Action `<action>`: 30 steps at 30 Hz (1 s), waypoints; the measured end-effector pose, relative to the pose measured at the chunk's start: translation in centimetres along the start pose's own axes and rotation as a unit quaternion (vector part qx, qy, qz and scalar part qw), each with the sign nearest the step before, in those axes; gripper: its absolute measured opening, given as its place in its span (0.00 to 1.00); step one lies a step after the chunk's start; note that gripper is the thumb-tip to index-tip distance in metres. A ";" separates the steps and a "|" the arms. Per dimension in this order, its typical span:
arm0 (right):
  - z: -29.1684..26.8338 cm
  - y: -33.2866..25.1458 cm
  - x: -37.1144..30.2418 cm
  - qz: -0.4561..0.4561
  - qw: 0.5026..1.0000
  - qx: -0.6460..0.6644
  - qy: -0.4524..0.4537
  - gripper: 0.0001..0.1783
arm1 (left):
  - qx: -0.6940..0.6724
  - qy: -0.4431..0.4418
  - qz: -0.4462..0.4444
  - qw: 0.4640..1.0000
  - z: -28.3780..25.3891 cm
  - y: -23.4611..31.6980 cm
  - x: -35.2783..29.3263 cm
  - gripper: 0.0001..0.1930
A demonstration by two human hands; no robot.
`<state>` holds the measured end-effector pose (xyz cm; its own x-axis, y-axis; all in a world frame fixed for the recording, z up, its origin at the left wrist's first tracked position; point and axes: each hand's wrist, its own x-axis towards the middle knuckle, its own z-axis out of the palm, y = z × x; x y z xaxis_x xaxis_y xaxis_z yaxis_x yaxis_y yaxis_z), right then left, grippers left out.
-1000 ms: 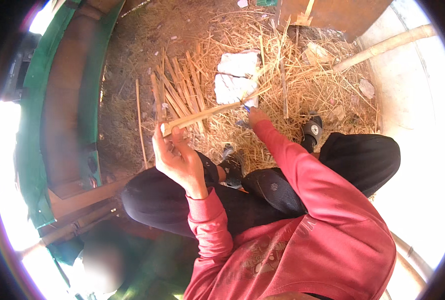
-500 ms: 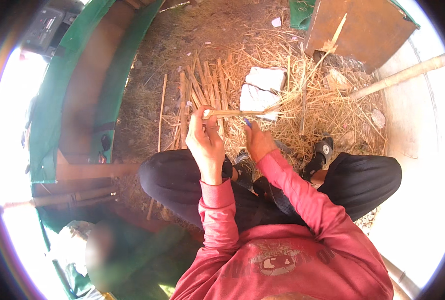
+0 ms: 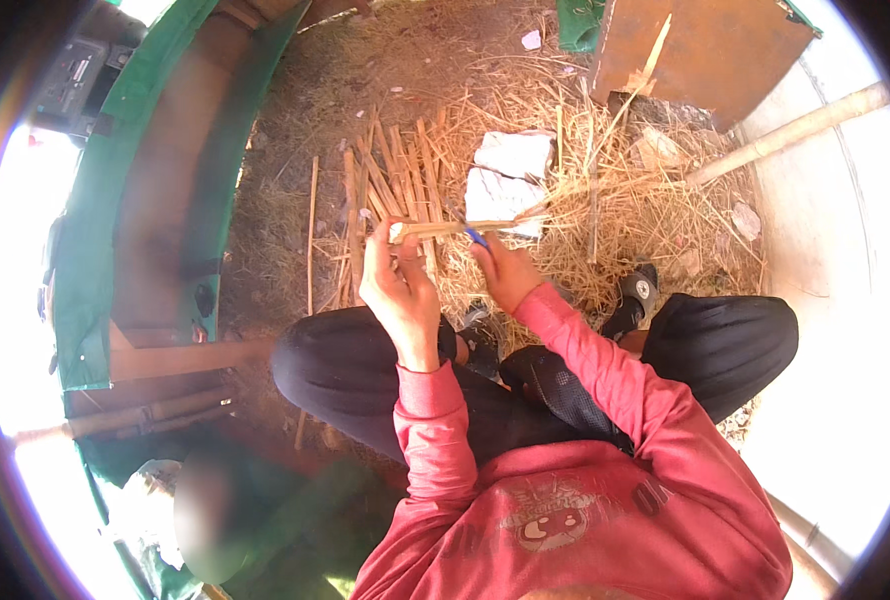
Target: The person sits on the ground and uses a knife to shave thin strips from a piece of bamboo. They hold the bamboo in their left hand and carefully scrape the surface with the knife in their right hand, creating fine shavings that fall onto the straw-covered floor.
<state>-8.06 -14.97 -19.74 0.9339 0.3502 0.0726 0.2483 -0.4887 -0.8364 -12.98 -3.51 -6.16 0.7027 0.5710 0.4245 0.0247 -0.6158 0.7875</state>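
My left hand (image 3: 402, 290) grips the left end of a pale bamboo strip (image 3: 435, 229), which lies level in front of me, its far end pointing right. My right hand (image 3: 508, 274) is closed on a blue-handled knife (image 3: 476, 237). The knife crosses the strip near its middle, its dark, narrow blade only partly visible. Below and beyond the strip, white stone blocks (image 3: 505, 195) rest on the straw-covered ground. Several cut bamboo strips (image 3: 405, 165) lie side by side just beyond my left hand.
Loose straw and shavings (image 3: 655, 215) cover the ground to the right. A bamboo pole (image 3: 790, 137) slants by the pale wall, near a brown board (image 3: 705, 60). Green sheeting (image 3: 145, 200) stands at left. A person in dark green (image 3: 275, 520) is close at my lower left.
The whole view has shifted slightly. The blue handle now tilts more and shows more above my right fingers. My left hand keeps its hold on the strip.
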 end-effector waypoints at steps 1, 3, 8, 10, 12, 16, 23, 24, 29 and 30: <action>0.1 -1.0 0.5 0.010 1.000 0.026 0.006 0.18 | 0.006 0.002 0.005 1.000 0.1 0.0 0.2 0.11; 0.6 -1.0 1.0 0.040 0.999 0.008 0.010 0.18 | 0.019 0.002 0.015 1.000 -0.1 0.0 0.6 0.12; -0.3 -3.6 1.3 0.037 0.998 -0.013 -0.054 0.20 | -0.011 0.072 -0.002 0.997 0.0 -1.5 1.0 0.14; -0.6 -4.0 0.9 0.041 0.998 -0.006 -0.046 0.19 | 0.075 0.048 0.030 0.996 -0.3 -1.7 0.4 0.14; 0.9 3.6 0.8 0.090 0.994 -0.062 -0.031 0.19 | 0.047 0.027 0.048 0.997 -0.1 -0.8 0.0 0.14; 0.5 4.1 2.2 0.047 0.997 -0.058 0.002 0.17 | 0.047 0.016 0.059 0.997 0.8 -0.1 0.1 0.12; 2.8 9.9 2.6 0.103 0.992 -0.060 -0.044 0.23 | 0.072 0.028 0.101 0.992 0.5 0.4 0.3 0.13; 2.9 9.2 2.1 0.086 0.995 -0.036 -0.027 0.23 | 0.071 0.019 0.096 0.993 0.0 1.0 0.2 0.13; -0.3 -0.6 0.9 0.027 0.987 0.159 0.016 0.24 | 0.015 -0.002 0.072 0.997 0.1 0.9 0.1 0.11; -0.1 -0.4 1.1 0.054 0.995 0.075 0.023 0.23 | 0.020 0.005 0.067 0.998 0.1 0.5 0.1 0.13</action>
<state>-7.08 -14.48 -19.25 0.9645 0.2642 0.0002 0.1084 -0.3950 -0.9123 -12.78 -3.82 -5.72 0.6952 0.4865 0.5292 -0.0403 -0.7086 0.7044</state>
